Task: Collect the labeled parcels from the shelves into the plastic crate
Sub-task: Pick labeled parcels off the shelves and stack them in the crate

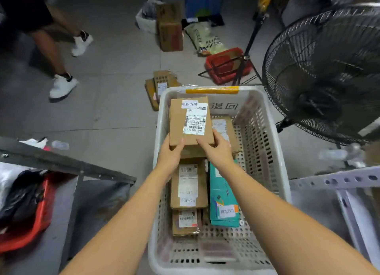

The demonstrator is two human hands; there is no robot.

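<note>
1. Holding labeled cardboard parcel (190, 120) over far end of white plastic crate (263, 130); L hand (170, 153) & R hand (218, 149) both grip its near edge.
2. In crate already: several parcels, incl. teal one (223, 200).
3. Room left in crate; remainder on shelves unknown.

The crate (265, 130) is crowded under the left hand (170, 153) and right hand (218, 151). The box (189, 120) they grip fills its far left, and a parcel (223, 128) lies just right of that. A brown parcel (188, 184) and a teal parcel (223, 196) lie beneath the wrists. Bare crate bottom shows behind the hands and along the right wall. A fan (324, 75) crowds the right side, and a shelf rail (67, 163) runs left of the forearms. Open floor (115, 120) lies left of the hands.
</note>
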